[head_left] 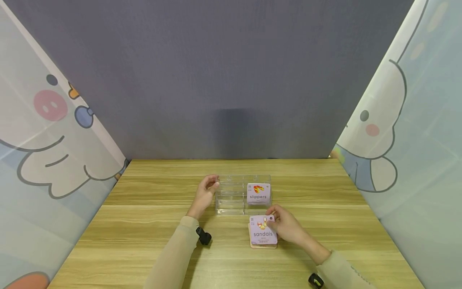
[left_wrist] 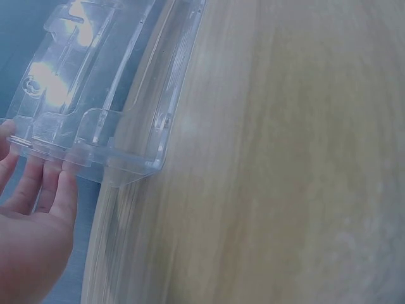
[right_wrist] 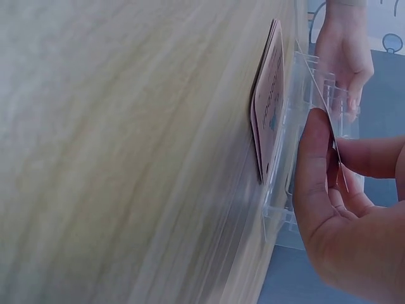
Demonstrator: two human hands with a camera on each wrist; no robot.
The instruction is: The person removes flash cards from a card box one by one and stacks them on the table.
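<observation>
A clear plastic tiered card rack (head_left: 229, 211) stands on the table, two columns wide. My left hand (head_left: 204, 196) grips its left side, fingers wrapped at the edge, as the left wrist view shows. A lilac "slippers" card (head_left: 258, 197) sits in the rack's right column. In front of the rack, my right hand (head_left: 287, 228) pinches a lilac "sandals" card (head_left: 263, 237) by its right edge, between thumb and fingers. In the right wrist view that card is nearly edge-on, above a small pile of pinkish cards (right_wrist: 272, 104) lying on the table.
The wood-grain table (head_left: 155, 188) extends around the rack. A dark grey panel (head_left: 231, 80) rises behind it, and cartoon-printed panels (head_left: 426, 120) flank both sides. A black wrist camera (head_left: 204, 237) sits by the left cuff, another (head_left: 316, 280) by the right.
</observation>
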